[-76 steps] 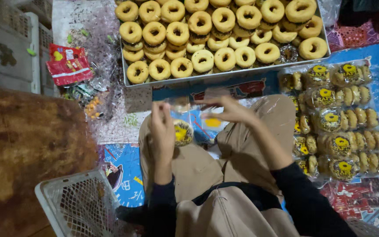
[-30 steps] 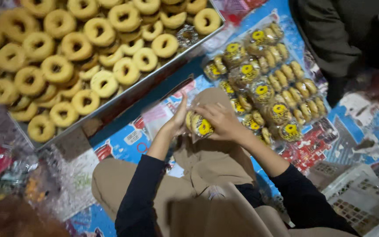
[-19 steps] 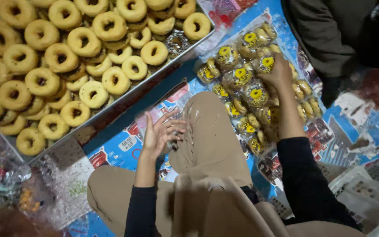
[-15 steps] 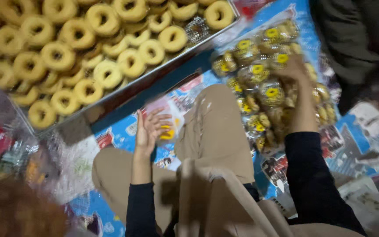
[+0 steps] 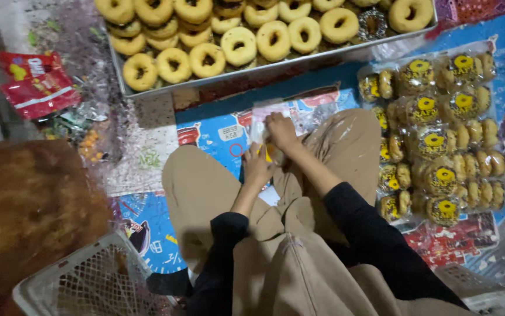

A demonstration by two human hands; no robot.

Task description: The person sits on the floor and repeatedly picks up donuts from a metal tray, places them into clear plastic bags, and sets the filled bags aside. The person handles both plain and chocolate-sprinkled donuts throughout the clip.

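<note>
A clear plastic bag (image 5: 273, 117), flat and crinkled with a yellow patch, sits between the knees; the right hand (image 5: 281, 130) pinches its top, the left hand (image 5: 256, 167) grips just below.

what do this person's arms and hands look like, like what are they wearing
Both arms are in long black sleeves that end at the wrists. The left hand and right hand are bare: no gloves, and no rings, watch or bracelets that show. The sleeves are plain, without visible markings.

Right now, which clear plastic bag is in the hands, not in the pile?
The empty clear plastic bag between the knees; both hands pinch it, while the packed ones lie stacked on the right.
</note>
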